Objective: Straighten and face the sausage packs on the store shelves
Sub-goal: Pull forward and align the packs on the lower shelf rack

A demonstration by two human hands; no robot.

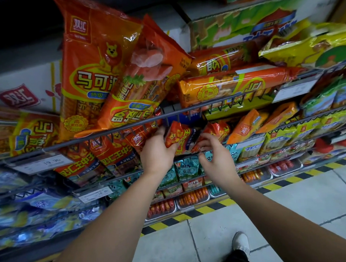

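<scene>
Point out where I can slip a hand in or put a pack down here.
One dark gap behind the top wire rail, between the leaning orange pack and the flat orange pack. The floor tiles before the striped line are bare. Packs are jammed around the red pack the left hand grips.

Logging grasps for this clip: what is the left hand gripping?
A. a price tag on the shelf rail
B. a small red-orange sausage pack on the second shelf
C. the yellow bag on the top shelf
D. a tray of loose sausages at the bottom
B: the left hand has its fingers curled round a small red-orange sausage pack just below the top shelf's wire rail.
</scene>
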